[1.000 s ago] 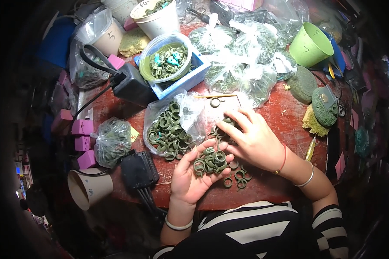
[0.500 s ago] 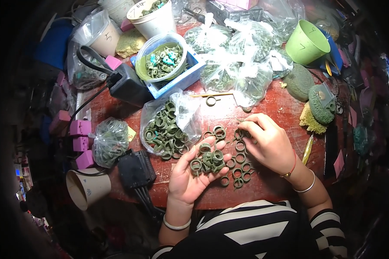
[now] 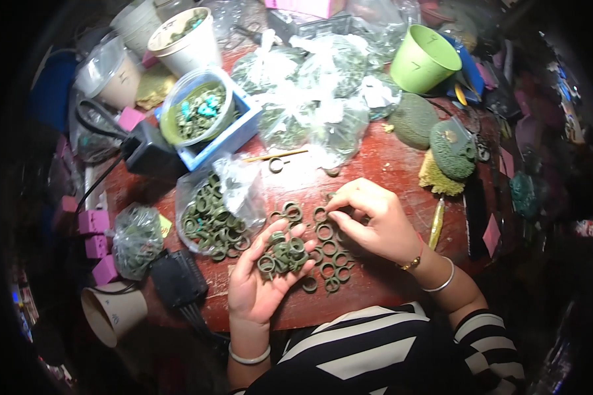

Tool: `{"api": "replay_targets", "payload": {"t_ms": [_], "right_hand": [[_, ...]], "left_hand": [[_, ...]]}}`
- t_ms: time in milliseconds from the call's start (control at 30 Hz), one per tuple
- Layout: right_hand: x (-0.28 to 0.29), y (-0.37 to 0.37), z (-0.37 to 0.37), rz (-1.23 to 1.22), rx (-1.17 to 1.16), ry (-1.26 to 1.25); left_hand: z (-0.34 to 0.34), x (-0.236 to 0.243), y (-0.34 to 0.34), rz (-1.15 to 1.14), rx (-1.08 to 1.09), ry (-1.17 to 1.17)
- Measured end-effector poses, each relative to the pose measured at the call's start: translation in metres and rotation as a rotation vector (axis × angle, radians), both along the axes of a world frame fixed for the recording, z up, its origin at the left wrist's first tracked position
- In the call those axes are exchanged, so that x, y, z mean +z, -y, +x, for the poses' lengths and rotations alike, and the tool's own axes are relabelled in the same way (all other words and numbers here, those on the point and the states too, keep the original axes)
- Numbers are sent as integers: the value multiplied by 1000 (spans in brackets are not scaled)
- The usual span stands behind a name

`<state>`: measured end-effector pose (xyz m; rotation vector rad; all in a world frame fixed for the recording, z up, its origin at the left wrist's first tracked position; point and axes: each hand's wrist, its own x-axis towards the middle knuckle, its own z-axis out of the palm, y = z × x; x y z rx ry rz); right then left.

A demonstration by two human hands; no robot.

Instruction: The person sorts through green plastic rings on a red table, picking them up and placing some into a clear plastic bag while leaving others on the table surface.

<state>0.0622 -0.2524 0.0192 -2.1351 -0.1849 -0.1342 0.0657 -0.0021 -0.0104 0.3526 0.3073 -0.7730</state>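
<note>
- While you look down at the red table (image 3: 389, 164), take the open bag of green rings (image 3: 214, 207) near its middle as your landmark.
- Far left of that bag, pink blocks (image 3: 93, 234) sit in a row at the table edge, with a small knotted bag of green pieces (image 3: 136, 238) just beside them.
- Below and left of the open bag, a pale paper cup (image 3: 112, 313) lies on its side, and a black power adapter (image 3: 176, 280) rests between the cup and the bag.
- Above the bag, a blue tray (image 3: 234, 135) holds a clear tub of green and turquoise pieces (image 3: 196, 113).
- Just right of the bag, your left hand (image 3: 263, 280) lies palm up, fingers loosely cupped around a heap of green rings (image 3: 282, 253) resting in the palm.
- Right of that hand, loose rings (image 3: 329, 253) lie flat on the table, some touching each other.
- Your right hand (image 3: 375, 220) hovers over those loose rings, thumb and fingertips drawn together; whether they pinch a ring, I cannot tell.
- Above and right of the landmark bag, several clear bags of green pieces (image 3: 323, 85) are piled together.
- Farther right, a lime green cup (image 3: 423, 59) lies tipped, and two round green textured pads (image 3: 451, 148) sit near the table's right edge.
</note>
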Motion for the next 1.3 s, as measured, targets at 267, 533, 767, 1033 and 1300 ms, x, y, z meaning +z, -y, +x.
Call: {"api": "replay_targets", "payload": {"t_ms": [267,533,767,1033,1300], "right_hand": [[2,0,-7,490,34,-242],[30,-29,-15,76,258,80],[36,-33,-20,131,311,91],[38,-31,-22,149,275,96],[33,-24,-31,250,319,18]], "left_hand": [[0,4,7,44,-27,27],[-4,4,18,31,-60,29],[-7,-2,12,-48,-59,23],[-7,-3,11,16,-82,61],[-5,1,11,-103,-19,51]]}}
